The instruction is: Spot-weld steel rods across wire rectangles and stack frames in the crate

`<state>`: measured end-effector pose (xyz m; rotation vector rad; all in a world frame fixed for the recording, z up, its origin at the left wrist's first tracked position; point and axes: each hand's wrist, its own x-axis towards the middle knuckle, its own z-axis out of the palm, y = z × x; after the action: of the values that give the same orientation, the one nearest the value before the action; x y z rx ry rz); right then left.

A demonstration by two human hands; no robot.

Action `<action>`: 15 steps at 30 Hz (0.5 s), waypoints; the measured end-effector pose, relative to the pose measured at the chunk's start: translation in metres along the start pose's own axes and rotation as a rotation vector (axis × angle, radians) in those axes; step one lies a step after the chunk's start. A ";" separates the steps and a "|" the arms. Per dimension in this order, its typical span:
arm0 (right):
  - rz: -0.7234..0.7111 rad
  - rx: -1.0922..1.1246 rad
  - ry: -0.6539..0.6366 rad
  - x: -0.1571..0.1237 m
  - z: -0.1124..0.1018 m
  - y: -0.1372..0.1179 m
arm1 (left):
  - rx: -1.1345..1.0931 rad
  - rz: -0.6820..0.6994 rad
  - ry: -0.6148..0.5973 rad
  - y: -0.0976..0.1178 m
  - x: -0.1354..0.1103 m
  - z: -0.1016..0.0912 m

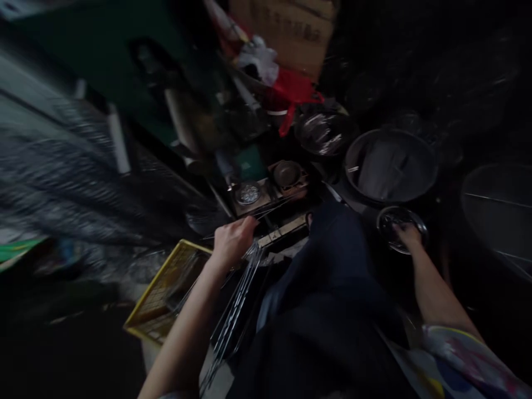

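My left hand [233, 241] is closed around a bundle of thin metal spokes [235, 313] that runs back along my forearm, above a yellow crate [160, 299]. My right hand [409, 235] reaches into a small round metal dish [388, 221] on the right; its fingers curl down inside it, and what they touch is too dark to make out. My dark-trousered knee [332, 260] lies between the two hands.
A small wooden tray holds a dish of shiny small parts [248, 194] and a dark bowl [286, 173]. A large black tub [390, 166] stands behind the small dish. Bicycle wheels [499, 216] sit at right, a cardboard box [286, 30] and red bag [295, 91] behind.
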<state>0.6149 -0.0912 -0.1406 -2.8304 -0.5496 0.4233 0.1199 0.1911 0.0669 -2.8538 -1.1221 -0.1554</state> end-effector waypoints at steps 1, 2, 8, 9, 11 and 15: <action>0.009 -0.022 -0.024 0.003 0.004 -0.001 | -0.001 -0.016 -0.011 -0.003 -0.002 0.000; 0.025 -0.038 -0.047 0.005 0.008 -0.001 | -0.005 -0.031 -0.012 -0.006 -0.004 -0.001; 0.046 -0.058 -0.059 0.004 0.014 0.004 | -0.108 -0.102 0.062 -0.026 -0.023 0.007; 0.045 -0.054 -0.044 0.001 0.012 0.005 | -0.141 -0.107 0.085 -0.029 -0.025 0.009; 0.044 -0.040 0.004 -0.006 0.007 0.008 | -0.198 -0.110 0.132 -0.035 -0.028 0.013; 0.026 0.033 0.122 -0.016 -0.012 0.006 | -0.224 -0.136 0.186 -0.043 -0.031 0.017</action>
<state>0.6066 -0.1045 -0.1276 -2.8111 -0.4778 0.2593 0.0695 0.2031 0.0477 -2.8712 -1.3341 -0.5768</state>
